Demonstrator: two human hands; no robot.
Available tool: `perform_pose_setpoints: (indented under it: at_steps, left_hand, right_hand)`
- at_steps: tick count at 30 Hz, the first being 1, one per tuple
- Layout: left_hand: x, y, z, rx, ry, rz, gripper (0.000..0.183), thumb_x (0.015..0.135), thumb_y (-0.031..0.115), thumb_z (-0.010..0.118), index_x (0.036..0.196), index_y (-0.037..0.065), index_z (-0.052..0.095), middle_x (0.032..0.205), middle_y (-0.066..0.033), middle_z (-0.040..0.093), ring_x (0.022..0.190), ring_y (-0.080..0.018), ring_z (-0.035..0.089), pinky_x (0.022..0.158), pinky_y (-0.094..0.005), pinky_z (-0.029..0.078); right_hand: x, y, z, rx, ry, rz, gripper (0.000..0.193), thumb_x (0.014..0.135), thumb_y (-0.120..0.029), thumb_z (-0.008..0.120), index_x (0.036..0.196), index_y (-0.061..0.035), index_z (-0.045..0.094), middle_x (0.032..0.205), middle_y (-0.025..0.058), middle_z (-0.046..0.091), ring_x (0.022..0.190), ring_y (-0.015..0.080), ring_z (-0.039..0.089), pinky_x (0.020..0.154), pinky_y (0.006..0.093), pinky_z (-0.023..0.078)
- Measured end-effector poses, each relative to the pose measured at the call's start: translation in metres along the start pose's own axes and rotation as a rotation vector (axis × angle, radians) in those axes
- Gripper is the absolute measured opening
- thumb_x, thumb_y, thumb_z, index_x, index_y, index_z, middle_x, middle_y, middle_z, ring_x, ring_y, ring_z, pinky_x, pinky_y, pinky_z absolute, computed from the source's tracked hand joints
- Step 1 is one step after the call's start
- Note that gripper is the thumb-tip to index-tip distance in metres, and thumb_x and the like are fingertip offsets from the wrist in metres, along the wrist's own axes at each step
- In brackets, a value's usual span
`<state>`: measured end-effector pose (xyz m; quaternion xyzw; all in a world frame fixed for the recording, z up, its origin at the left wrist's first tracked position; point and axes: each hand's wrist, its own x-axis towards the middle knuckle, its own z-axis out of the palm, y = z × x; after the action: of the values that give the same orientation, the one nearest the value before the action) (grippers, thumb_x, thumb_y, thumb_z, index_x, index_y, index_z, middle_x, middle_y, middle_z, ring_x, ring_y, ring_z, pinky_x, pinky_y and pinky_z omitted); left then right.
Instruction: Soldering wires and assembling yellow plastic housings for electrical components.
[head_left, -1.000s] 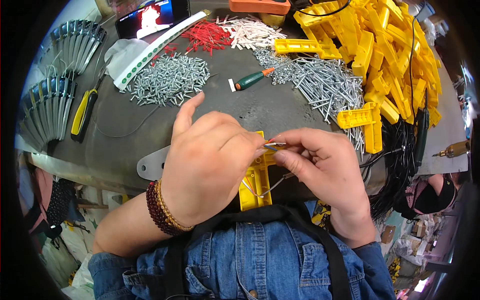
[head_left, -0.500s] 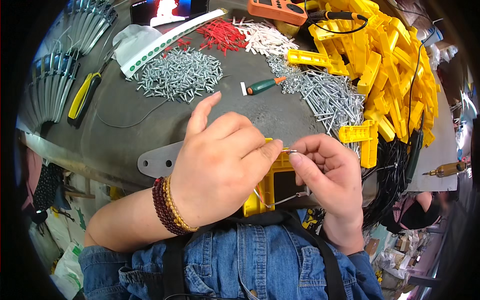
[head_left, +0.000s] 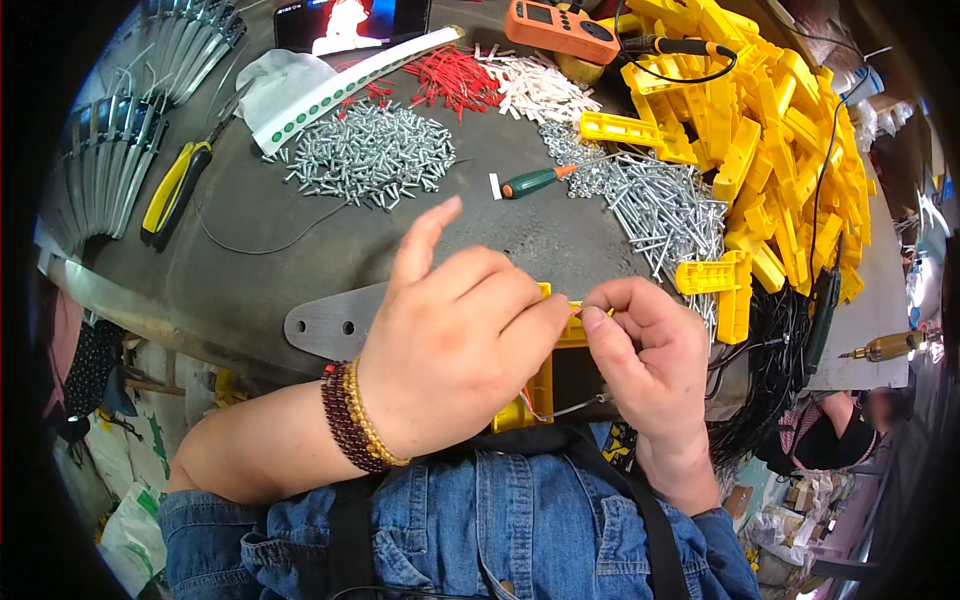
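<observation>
My left hand curls over a yellow plastic housing at the table's near edge, index finger raised, the others closed against it. My right hand pinches shut at the housing's top edge; what it nips is too small for me to tell. Beyond lie one green-handled screwdriver, two screw heaps, and a pile of yellow housings.
</observation>
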<state>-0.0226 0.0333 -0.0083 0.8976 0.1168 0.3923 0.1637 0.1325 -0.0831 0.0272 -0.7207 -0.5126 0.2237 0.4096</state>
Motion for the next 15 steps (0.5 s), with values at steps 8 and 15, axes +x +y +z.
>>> perform_pose_setpoints:
  at_steps: [8,15]
  left_hand:
    - [0.003,0.004,-0.002,0.004,0.066,0.048,0.018,0.075,0.009,0.071,0.093,0.009,0.071,0.076,0.0010,0.062,0.070,-0.0165,0.061,0.100,-0.0503,0.041]
    - [0.005,0.008,-0.011,-0.044,-0.064,-0.013,0.014,0.076,0.006,0.069,0.089,0.009,0.065,0.087,-0.0033,0.062,0.081,-0.0219,0.061,0.097,-0.0499,0.040]
  right_hand:
    - [-0.003,0.001,0.004,0.043,0.036,-0.019,0.004,0.088,-0.003,0.063,0.087,0.0006,0.062,0.052,-0.0006,0.049,0.047,0.0024,0.042,0.044,0.0222,0.033]
    - [-0.008,-0.005,-0.012,-0.045,-0.056,-0.015,0.005,0.086,-0.003,0.065,0.085,-0.0003,0.061,0.059,0.0046,0.057,0.051,0.0066,0.053,0.047,0.0246,0.041]
